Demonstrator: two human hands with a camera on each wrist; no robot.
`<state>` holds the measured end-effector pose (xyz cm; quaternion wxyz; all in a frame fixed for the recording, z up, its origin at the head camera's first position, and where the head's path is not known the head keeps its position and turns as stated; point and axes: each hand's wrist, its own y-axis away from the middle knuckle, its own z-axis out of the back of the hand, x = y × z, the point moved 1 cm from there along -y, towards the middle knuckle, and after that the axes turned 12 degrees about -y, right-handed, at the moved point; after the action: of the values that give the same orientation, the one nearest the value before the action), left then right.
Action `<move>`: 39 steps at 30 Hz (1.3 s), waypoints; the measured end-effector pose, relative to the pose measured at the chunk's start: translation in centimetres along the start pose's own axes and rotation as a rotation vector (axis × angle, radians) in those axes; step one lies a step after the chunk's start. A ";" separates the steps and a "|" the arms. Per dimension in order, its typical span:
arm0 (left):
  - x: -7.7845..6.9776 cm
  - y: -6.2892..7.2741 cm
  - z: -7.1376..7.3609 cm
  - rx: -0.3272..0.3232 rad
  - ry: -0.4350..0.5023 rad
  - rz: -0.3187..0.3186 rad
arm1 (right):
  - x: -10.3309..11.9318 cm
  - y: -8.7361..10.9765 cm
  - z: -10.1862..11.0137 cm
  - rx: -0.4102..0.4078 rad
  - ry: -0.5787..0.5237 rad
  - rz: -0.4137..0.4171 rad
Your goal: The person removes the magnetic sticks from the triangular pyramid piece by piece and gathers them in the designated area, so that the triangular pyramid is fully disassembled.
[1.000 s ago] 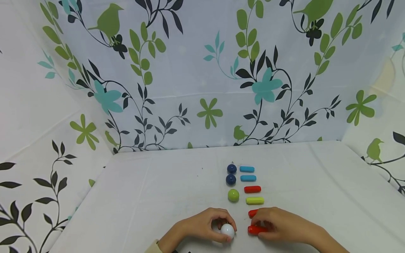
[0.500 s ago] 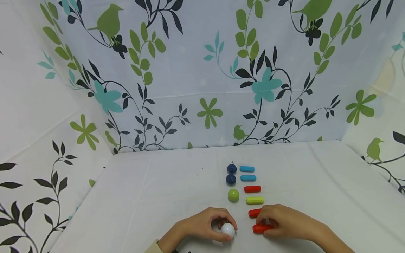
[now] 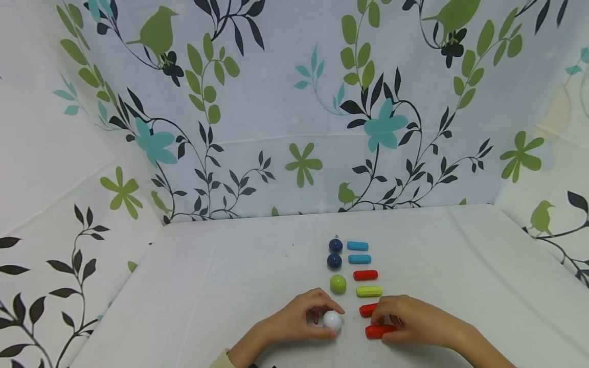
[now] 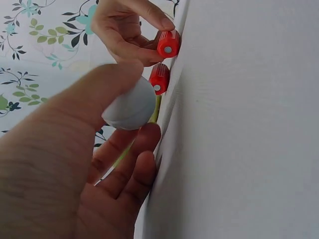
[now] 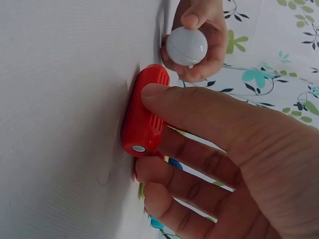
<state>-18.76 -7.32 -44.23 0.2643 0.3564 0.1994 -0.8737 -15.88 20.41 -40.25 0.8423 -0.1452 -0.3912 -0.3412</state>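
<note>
My left hand (image 3: 299, 319) pinches a glossy white ball (image 3: 332, 321) between thumb and fingers; the left wrist view shows the thumb over the ball (image 4: 132, 107). To its right, my right hand (image 3: 414, 322) holds a red magnetic rod (image 3: 376, 332) lying sideways close to the white cloth. In the right wrist view the thumb presses the ribbed side of this rod (image 5: 144, 109), and a round metal disc shows in its end. Another red rod (image 3: 368, 310) lies just beyond, partly covered by the right hand.
Farther up the white table (image 3: 230, 276) lie a yellow-green rod (image 3: 369, 291), a red rod (image 3: 365, 275) and two blue rods (image 3: 359, 259). Left of them sit a green ball (image 3: 338, 284) and two dark blue balls (image 3: 334, 261). A patterned curtain (image 3: 276, 102) hangs behind.
My left hand has moved the white ball a little farther from me. My right hand has shifted slightly right with the red rod. The other rods and balls stay put.
</note>
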 end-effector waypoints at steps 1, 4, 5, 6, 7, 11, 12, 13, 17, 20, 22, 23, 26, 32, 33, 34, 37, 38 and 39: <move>0.0 0.0 0.0 -0.011 -0.002 0.005 | 0.0 0.0 0.0 -0.002 -0.002 -0.002; 0.0 0.0 0.0 -0.030 0.003 0.031 | 0.1 -0.1 0.0 -0.003 0.000 0.002; -0.1 0.0 0.0 -0.036 0.007 0.045 | 0.1 -0.2 0.0 -0.004 0.002 -0.002; -0.1 0.0 0.0 -0.043 0.011 0.059 | 0.1 -0.2 0.0 -0.004 0.003 -0.005; -0.2 0.0 0.0 -0.051 0.012 0.070 | 0.2 -0.2 -0.1 -0.002 0.006 -0.003; -0.4 -0.1 -0.2 -0.079 0.006 0.114 | 0.2 -0.3 -0.1 0.001 0.009 -0.005; -0.4 -0.1 -0.2 -0.084 0.000 0.119 | 0.2 -0.3 -0.1 0.001 0.007 -0.010; -0.4 -0.2 -0.2 -0.088 -0.007 0.124 | 0.2 -0.3 -0.2 0.001 0.005 -0.012; -0.4 -0.2 -0.4 -0.111 -0.075 0.118 | 0.1 -0.4 -0.2 0.001 0.003 -0.005; -0.4 -0.2 -0.6 -0.137 -0.141 0.104 | 0.0 -0.4 -0.2 -0.001 0.013 0.019; -0.5 -0.3 -0.8 -0.145 -0.164 0.102 | -0.1 -0.3 -0.1 -0.004 0.018 0.034; -0.5 -0.3 -0.9 -0.148 -0.173 0.102 | -0.1 -0.3 -0.1 -0.006 0.021 0.042; -0.5 -0.3 -1.0 -0.143 -0.181 0.112 | -0.2 -0.2 0.0 -0.008 0.014 0.054; -0.7 -0.2 -0.8 -0.136 -0.216 0.127 | -0.1 -0.3 0.2 -0.017 -0.013 0.048; -0.7 -0.2 -0.7 -0.133 -0.223 0.126 | -0.1 -0.3 0.2 -0.019 -0.021 0.042; -0.8 -0.1 -0.7 -0.129 -0.231 0.127 | -0.1 -0.3 0.2 -0.020 -0.023 0.039; -1.1 0.2 -0.4 -0.113 -0.246 0.138 | -0.1 -0.1 0.3 -0.032 -0.036 0.023; -1.3 0.3 -0.3 -0.107 -0.249 0.145 | -0.2 -0.1 0.3 -0.039 -0.040 0.015; -1.4 0.4 -0.2 -0.101 -0.252 0.156 | -0.1 0.0 0.4 -0.048 -0.042 0.015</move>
<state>-17.58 -7.04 -43.39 0.3719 0.2444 0.1802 -0.8772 -16.17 20.68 -40.10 0.8327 -0.1754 -0.3993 -0.3412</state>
